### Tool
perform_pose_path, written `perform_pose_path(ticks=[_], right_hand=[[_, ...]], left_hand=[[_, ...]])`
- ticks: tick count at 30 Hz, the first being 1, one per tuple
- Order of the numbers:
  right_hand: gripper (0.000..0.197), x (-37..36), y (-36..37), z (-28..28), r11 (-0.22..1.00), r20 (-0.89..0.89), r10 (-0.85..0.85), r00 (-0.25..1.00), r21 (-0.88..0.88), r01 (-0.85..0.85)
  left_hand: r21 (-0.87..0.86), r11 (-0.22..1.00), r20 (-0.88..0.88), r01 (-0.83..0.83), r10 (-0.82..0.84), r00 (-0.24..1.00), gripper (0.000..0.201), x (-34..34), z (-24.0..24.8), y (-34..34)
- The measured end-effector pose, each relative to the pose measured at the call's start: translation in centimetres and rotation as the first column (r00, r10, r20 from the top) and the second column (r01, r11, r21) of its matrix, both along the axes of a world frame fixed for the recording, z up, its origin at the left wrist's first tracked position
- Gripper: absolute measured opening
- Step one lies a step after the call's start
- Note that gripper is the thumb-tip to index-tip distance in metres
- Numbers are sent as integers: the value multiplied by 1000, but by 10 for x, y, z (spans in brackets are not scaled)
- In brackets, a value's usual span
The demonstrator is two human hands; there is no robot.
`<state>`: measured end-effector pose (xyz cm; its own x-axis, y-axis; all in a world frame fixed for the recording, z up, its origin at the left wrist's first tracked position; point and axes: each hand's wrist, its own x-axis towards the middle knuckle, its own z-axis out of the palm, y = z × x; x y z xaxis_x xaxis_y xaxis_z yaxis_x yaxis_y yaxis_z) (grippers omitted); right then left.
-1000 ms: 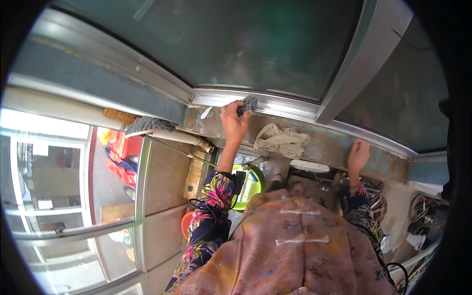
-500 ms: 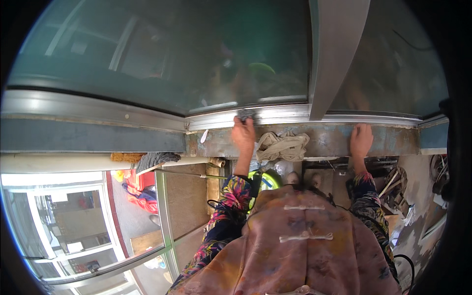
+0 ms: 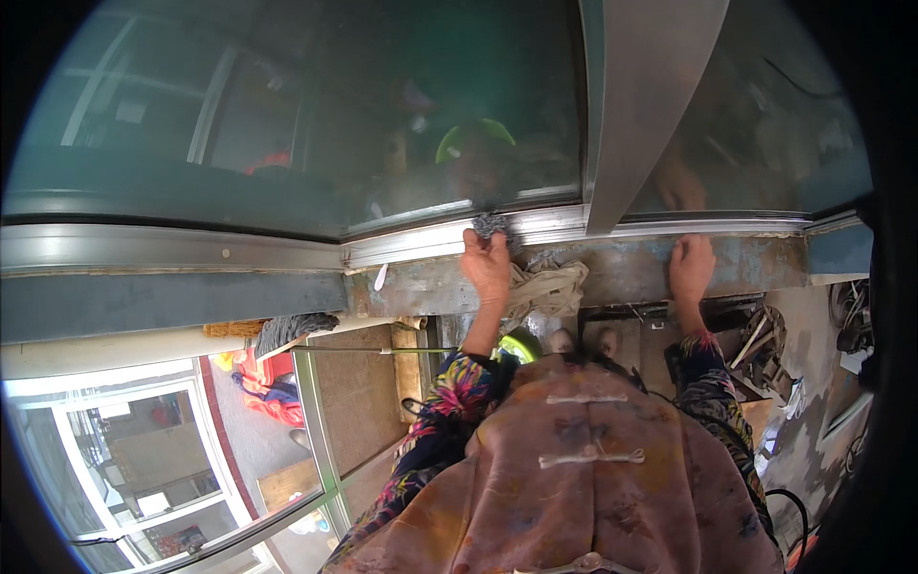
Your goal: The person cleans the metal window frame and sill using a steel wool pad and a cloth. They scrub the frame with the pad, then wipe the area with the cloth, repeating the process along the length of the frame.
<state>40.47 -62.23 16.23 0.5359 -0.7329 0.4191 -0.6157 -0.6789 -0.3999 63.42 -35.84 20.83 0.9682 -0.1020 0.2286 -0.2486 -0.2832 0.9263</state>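
A grey wiry scouring pad is pinched in my left hand, its fingers closed around the near side. The pad presses against the silvery lower rail of the window frame. My right hand rests on the worn sill, right of the upright frame post. Its fingers are curled in, and I see nothing in them. Between my hands a crumpled beige cloth lies on the sill and hangs over its near edge.
Dark glass rises beyond the rail. A small white piece lies on the sill at left. Below stand a bright green-yellow bucket, partly hidden, and a grey mop head. Clutter sits low at right.
My left hand and the scouring pad have shifted slightly right along the rail, and more of the pad shows. The cloth's folds have changed. My right hand stays on the sill.
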Motion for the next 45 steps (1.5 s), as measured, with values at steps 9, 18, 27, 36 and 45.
perform_pose_path(ticks=[9,18,27,36,45], right_hand=[[11,0,0,-3,1000,-30,6,1000,-15,-7],[11,3,2,0,999,-11,0,1000,-33,0],[11,0,1,-2,1000,-11,20,1000,-17,-20],[11,2,1,1,1000,-6,10,1000,-10,-10],[11,1,0,-3,1000,-9,12,1000,17,-12]], left_hand=[[172,975,-169,139,-110,980,23,-23,4,-37],[-358,921,-442,157,-315,840,15,-40,20,-68],[-371,925,-634,-83,-187,750,20,-32,47,-69],[-404,914,-440,-32,-163,883,14,-43,19,-102],[-300,895,-605,-331,90,791,16,-5,42,-36]])
